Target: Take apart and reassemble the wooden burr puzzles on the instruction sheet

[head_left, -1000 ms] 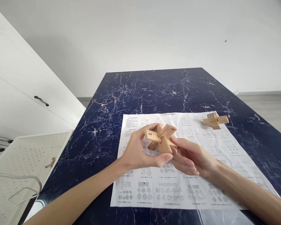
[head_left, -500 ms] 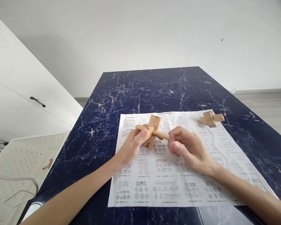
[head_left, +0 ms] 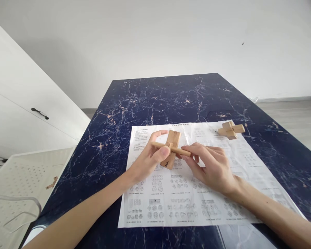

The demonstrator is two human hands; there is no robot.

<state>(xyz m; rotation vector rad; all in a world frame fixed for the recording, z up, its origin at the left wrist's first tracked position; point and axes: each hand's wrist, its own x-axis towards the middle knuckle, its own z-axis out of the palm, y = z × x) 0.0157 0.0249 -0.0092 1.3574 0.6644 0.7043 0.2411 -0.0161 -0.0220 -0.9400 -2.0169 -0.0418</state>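
Observation:
Between my hands, over the printed sheet, is a wooden interlocking puzzle [head_left: 175, 137], made of a flat block with black marks near both ends and a thin bar crossing it. My left hand [head_left: 151, 154] grips it at the middle, with the thumb on the near face and the fingers partly hidden behind. At the right end of the thin wooden bar [head_left: 181, 151], the thumb and fingers of my right hand [head_left: 209, 164] are pinched together on it. Beneath both hands lies the creased instruction sheet [head_left: 140, 221], covered with small puzzle diagrams.
A second wooden puzzle [head_left: 230, 130], a cross-shaped one, rests at the sheet's far right corner. The dark blue marbled table [head_left: 155, 100] reaches back towards a white wall. At the left, a small wooden piece [head_left: 52, 182] lies on a perforated white surface [head_left: 15, 180], near a pale cable [head_left: 20, 197].
My right hand has rolled over and changed its hold on the bar's right end. The puzzle has shifted slightly right and down. My left index finger has lifted out beside the block.

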